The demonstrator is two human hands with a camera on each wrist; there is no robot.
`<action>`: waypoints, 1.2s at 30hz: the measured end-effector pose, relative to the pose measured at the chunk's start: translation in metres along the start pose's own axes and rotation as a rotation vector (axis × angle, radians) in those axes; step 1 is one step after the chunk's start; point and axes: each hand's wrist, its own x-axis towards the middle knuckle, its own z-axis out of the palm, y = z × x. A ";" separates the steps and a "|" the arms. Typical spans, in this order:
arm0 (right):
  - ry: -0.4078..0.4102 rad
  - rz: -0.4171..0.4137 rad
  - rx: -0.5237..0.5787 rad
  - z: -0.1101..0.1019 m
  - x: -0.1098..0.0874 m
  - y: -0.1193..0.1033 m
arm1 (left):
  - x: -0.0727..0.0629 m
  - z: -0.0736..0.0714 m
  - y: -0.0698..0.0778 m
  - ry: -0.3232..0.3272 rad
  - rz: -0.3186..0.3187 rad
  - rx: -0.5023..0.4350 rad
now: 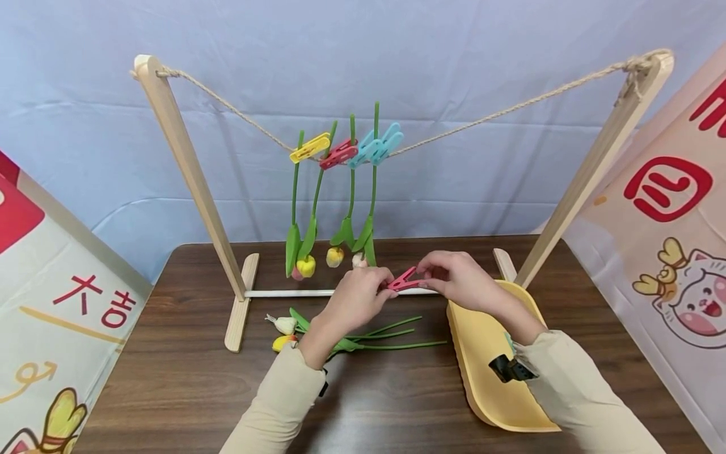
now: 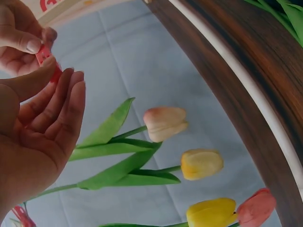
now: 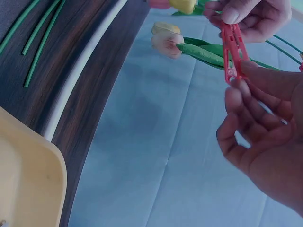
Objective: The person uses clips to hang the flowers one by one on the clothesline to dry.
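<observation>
Both hands meet at a red clothespin held over the white crossbar of the wooden stand. My left hand pinches one end of it between thumb and fingers. At the other end, the thumb and fingertips of my right hand grip it, as the right wrist view shows with the clothespin between both hands. Behind them, several tulips hang heads down from a rope, fixed by a yellow clothespin, a red one and blue ones. A yellow tulip hangs among them.
Loose tulips lie on the brown table, partly behind the left forearm, with a white head and green stems. A yellow tray sits under the right forearm. Wooden posts rise on both sides, holding the rope.
</observation>
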 end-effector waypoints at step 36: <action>0.148 0.198 0.315 -0.008 -0.023 0.034 | -0.035 0.075 -0.049 -0.280 -0.240 0.110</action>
